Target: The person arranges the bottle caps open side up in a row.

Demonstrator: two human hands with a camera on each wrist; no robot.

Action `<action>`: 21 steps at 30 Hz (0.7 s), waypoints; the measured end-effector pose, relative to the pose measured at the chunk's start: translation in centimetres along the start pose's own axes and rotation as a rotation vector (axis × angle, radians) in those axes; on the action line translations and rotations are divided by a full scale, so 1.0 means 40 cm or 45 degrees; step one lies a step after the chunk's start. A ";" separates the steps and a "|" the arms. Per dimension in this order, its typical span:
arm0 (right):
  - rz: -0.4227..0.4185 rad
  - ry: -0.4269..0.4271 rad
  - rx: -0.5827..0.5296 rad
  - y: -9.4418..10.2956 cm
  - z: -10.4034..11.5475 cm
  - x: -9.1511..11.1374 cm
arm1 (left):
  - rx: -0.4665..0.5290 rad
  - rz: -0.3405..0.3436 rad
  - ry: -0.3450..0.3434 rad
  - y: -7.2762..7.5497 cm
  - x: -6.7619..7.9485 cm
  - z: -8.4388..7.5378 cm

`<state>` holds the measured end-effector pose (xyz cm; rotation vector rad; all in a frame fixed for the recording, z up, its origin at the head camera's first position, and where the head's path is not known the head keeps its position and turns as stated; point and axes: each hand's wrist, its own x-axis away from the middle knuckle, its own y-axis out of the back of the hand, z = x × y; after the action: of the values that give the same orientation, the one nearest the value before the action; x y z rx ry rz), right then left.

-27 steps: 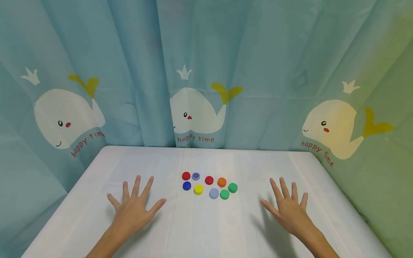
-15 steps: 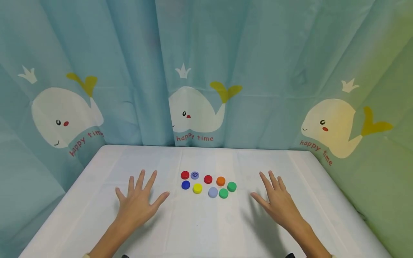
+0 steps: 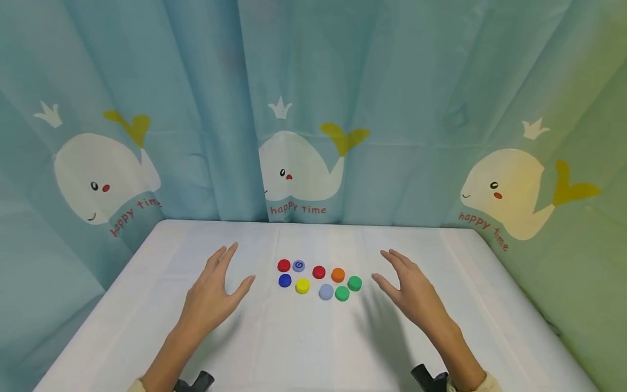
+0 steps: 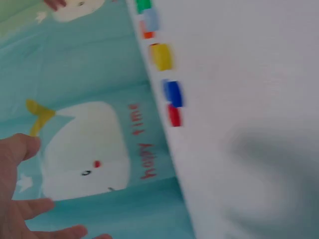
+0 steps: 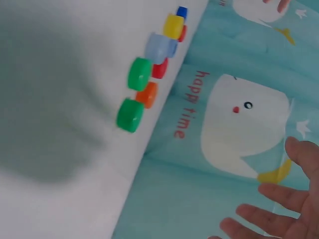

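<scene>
Drifting inward over the white table (image 3: pixel 303 348), the left hand (image 3: pixel 208 296) and the right hand (image 3: pixel 416 294) are flanking nine round caps (image 3: pixel 302 286), fingers gathering closer than in the wide splay of a moment ago, thumbs standing apart, nothing held in either. Caps are lying unmoved mid-table in two loose rows before the whale-print curtain (image 3: pixel 313 81); the left is pointing its thumb toward the blue cap (image 3: pixel 285 280), the right is hovering near the outer green cap (image 3: pixel 355 283), both gaining reach but touching none.
</scene>
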<state>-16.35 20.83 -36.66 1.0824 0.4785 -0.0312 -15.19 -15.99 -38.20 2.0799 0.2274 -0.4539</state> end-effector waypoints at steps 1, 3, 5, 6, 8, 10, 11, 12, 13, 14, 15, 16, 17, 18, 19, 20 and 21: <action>0.005 0.001 -0.011 0.001 0.004 -0.004 | 0.016 -0.010 -0.006 0.002 -0.005 -0.006; 0.011 0.006 -0.032 0.001 0.013 -0.012 | 0.046 -0.040 -0.021 0.007 -0.014 -0.017; 0.004 0.014 -0.053 0.001 0.023 -0.020 | 0.078 -0.084 -0.045 0.013 -0.022 -0.025; -0.003 0.018 -0.065 0.001 0.028 -0.024 | 0.090 -0.105 -0.057 0.016 -0.026 -0.028; -0.024 0.025 -0.084 0.002 0.039 -0.032 | 0.114 -0.126 -0.069 0.020 -0.033 -0.033; -0.041 0.028 -0.097 0.003 0.052 -0.041 | 0.142 -0.129 -0.071 0.022 -0.038 -0.038; -0.048 0.027 -0.107 0.004 0.058 -0.045 | 0.157 -0.126 -0.068 0.022 -0.041 -0.041; -0.053 0.025 -0.114 0.004 0.065 -0.050 | 0.172 -0.122 -0.065 0.023 -0.043 -0.045; -0.058 0.023 -0.124 0.004 0.072 -0.055 | 0.190 -0.118 -0.061 0.022 -0.044 -0.048; -0.062 0.023 -0.137 0.004 0.079 -0.059 | 0.203 -0.116 -0.060 0.022 -0.046 -0.051; -0.067 0.024 -0.153 0.004 0.085 -0.063 | 0.213 -0.114 -0.059 0.021 -0.048 -0.054; -0.074 0.030 -0.167 0.003 0.092 -0.066 | 0.219 -0.115 -0.057 0.021 -0.049 -0.057; -0.082 0.037 -0.182 0.002 0.097 -0.069 | 0.220 -0.115 -0.054 0.020 -0.051 -0.059; -0.092 0.046 -0.194 0.001 0.103 -0.072 | 0.221 -0.116 -0.052 0.020 -0.052 -0.062; -0.102 0.054 -0.208 -0.001 0.108 -0.075 | 0.222 -0.116 -0.050 0.020 -0.053 -0.064; -0.112 0.061 -0.222 -0.003 0.112 -0.077 | 0.223 -0.116 -0.046 0.020 -0.053 -0.066; -0.121 0.067 -0.232 -0.005 0.116 -0.079 | 0.225 -0.117 -0.042 0.021 -0.054 -0.068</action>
<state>-17.58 16.12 -33.83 0.8832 0.5692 -0.0418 -16.26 -14.08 -35.38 2.2389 0.2725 -0.5814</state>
